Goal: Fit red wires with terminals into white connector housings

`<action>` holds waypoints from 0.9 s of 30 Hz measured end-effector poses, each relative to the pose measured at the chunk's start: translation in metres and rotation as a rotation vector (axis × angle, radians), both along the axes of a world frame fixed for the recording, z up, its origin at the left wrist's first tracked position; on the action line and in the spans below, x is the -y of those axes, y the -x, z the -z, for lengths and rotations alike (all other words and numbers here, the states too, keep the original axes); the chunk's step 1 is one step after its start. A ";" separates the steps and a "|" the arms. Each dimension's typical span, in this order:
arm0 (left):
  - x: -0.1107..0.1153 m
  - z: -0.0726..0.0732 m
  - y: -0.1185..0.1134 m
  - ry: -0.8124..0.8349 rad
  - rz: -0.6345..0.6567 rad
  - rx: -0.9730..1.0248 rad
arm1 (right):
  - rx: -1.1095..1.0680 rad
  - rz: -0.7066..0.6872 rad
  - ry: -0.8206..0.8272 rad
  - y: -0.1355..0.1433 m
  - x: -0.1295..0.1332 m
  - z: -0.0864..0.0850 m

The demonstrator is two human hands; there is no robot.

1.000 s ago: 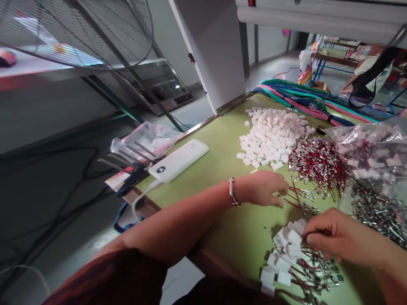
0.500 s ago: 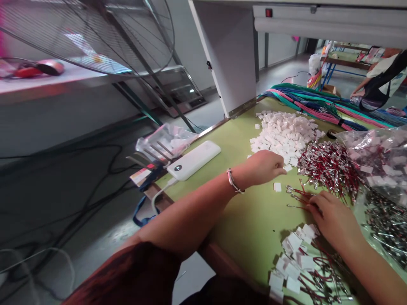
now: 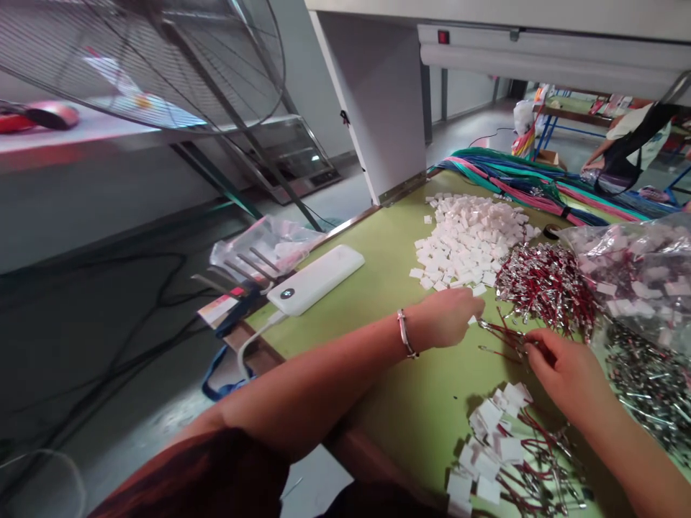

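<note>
My left hand [image 3: 450, 316] is closed in a pinch, with a small white connector housing [image 3: 473, 321] showing at its fingertips. Close beside it are the metal tips of short red wires [image 3: 504, 332]. My right hand [image 3: 561, 367] has thumb and fingers pressed together on those wires, which fan out to the left. Beyond both hands lie a heap of white housings [image 3: 469, 237] and a pile of red wires with metal terminals [image 3: 545, 284]. Nearer to me sits a cluster of white housings with red wires attached [image 3: 499, 450].
A white power bank [image 3: 318, 279] with a cable lies at the table's left edge. Clear bags [image 3: 642, 266] and dark terminal wires [image 3: 648, 388] cover the right side. Bundled coloured cables [image 3: 518, 176] run along the back. A fan [image 3: 216, 65] stands left; another person [image 3: 631, 144] is far right.
My left hand has come down from the heap's edge towards the wire tips, where a single housing lay. My right hand stays by the wires. The whole view has shifted slightly.
</note>
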State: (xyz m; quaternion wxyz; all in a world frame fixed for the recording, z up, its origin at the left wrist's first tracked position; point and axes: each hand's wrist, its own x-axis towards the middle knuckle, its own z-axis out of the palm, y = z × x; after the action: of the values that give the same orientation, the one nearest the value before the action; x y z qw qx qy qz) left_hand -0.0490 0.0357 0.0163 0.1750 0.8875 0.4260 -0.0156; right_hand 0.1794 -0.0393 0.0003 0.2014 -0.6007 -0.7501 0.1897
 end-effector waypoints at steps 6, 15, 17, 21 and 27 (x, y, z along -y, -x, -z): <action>-0.009 0.015 -0.001 -0.015 -0.033 0.146 | -0.267 0.099 0.177 0.002 -0.001 -0.007; -0.014 0.008 -0.003 0.266 -0.120 0.623 | -0.741 0.305 0.568 0.002 -0.002 -0.017; -0.010 0.003 -0.006 0.485 -0.175 0.749 | -0.792 0.305 0.610 0.003 -0.001 -0.021; -0.001 0.000 -0.015 0.769 -0.217 0.890 | -0.831 0.273 0.685 0.005 0.000 -0.023; 0.004 0.003 -0.020 0.857 -0.171 0.988 | -0.836 0.252 0.682 0.008 0.004 -0.021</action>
State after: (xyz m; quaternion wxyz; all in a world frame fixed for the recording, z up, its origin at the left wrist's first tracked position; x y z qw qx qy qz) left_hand -0.0285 0.0321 0.0129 0.6885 0.6050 0.3205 0.2394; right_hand 0.1714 -0.0434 0.0216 0.2973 -0.5906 -0.4247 0.6184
